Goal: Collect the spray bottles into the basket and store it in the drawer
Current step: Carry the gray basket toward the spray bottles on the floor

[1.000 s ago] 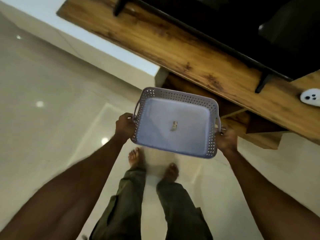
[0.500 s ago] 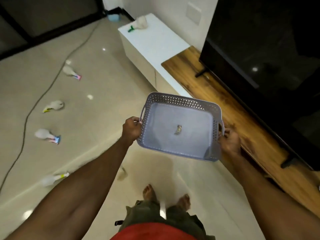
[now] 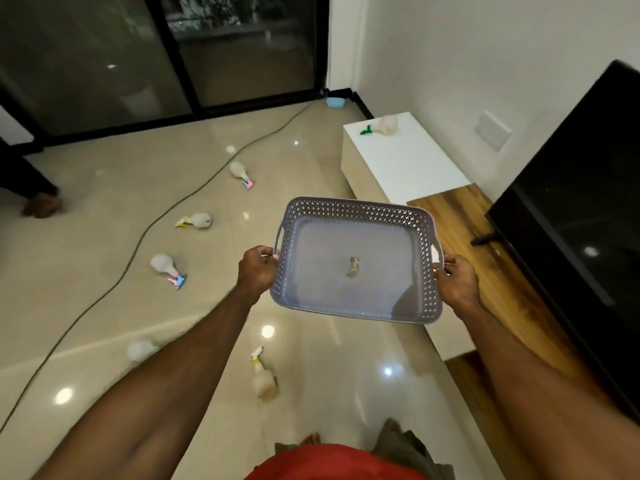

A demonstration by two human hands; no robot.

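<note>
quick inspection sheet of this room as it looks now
surface: glossy tiled floor, ceiling lights reflected in it
job's things: basket held level, only a small scrap inside; five spray bottles lying on the floor, nearest, one blurred; a sixth on the white cabinet
clutter: small blue object by the glass doors
hands: left hand and right hand grip the basket's end handles
cables: green cable across the floor
surroundings: television, wooden unit, another person's foot

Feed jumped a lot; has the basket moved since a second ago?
Yes. The basket, gripped by left hand and right hand, has swung away from the wooden TV shelf toward the open floor.
</note>
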